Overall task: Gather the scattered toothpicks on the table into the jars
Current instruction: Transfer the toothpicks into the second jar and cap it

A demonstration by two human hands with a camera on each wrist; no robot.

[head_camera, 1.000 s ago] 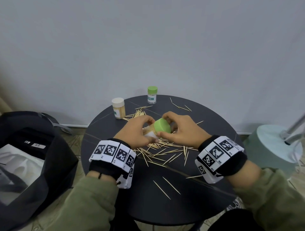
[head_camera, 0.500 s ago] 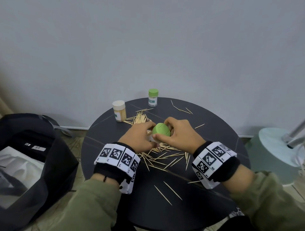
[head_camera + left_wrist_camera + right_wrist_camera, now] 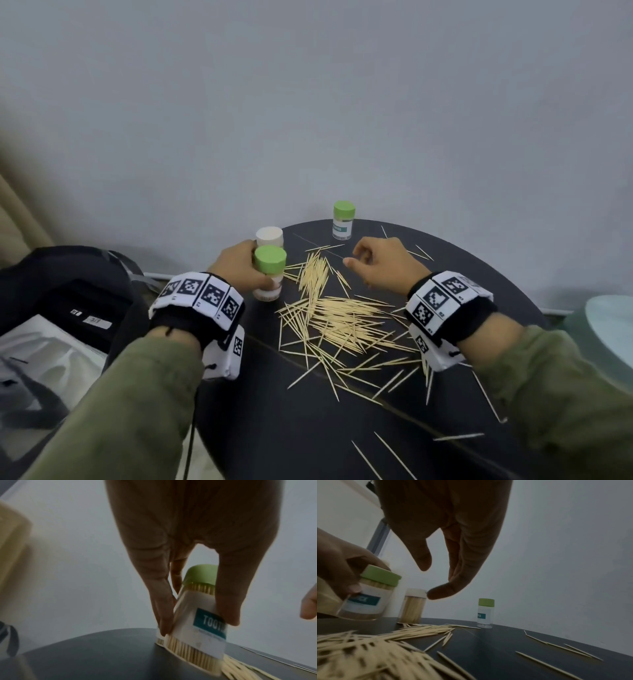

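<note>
Lying nearest the person, a few stray toothpicks sit at the 6 o'clock edge of the round dark worktop, well apart from the rest. Further in, the main heap of toothpicks fills the middle, between the two wrists; most of its sticks run roughly 9-to-3, while a tighter bundle above it points towards 12.

That heap lies at about 7 o'clock from the right hand, which hovers over the worktop with fingers loosely curled and its grip empty; the right wrist view shows thumb and forefinger apart with nothing between them. This hand is judged the nearer one for the next pick, and since the sticks lie crosswise, a pinch across their long axis would likely gather a bunch cleanly.

At 9 o'clock from the bundle, the left hand holds the green-lidded jar, fingers and thumb wrapped round its body. The lid is on and the jar looks packed with sticks; the left wrist view shows it tilted, its base at or just above the worktop, though which is hard to tell.

Just behind it stands a white-capped jar, also full. Farthest, at 12 o'clock, a second green-lidded jar stands upright and apparently empty, likely the next container.
</note>
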